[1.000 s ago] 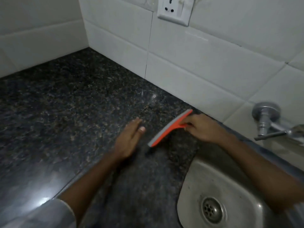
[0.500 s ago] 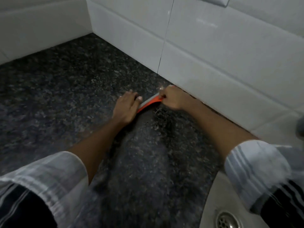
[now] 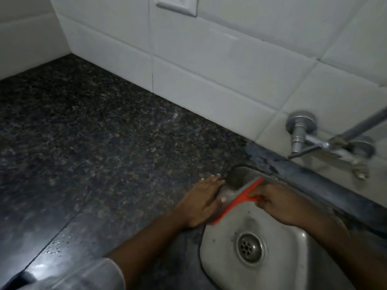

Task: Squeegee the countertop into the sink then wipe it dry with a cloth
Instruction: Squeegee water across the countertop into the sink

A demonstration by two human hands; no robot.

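Note:
An orange and grey squeegee (image 3: 236, 200) hangs over the left rim of the steel sink (image 3: 219, 260), its blade slanting from upper right to lower left. My right hand (image 3: 278, 203) grips its handle from the right, above the basin. My left hand (image 3: 201, 203) lies flat and open on the dark speckled countertop (image 3: 104, 143) at the sink's edge, fingertips close to the blade. A few water drops (image 3: 56, 245) shine on the countertop near its front edge. No cloth shows in the view.
White tiled walls (image 3: 209, 70) close off the counter at the back and left. A metal tap (image 3: 301, 132) juts from the wall above the sink at the right. A wall socket (image 3: 178, 5) sits high on the tiles. The drain (image 3: 250, 246) lies mid-basin.
The squeegee has swept from the back wall rightward across the counter to the sink rim. My left hand followed alongside it. The view has swung right, bringing the sink and tap back in.

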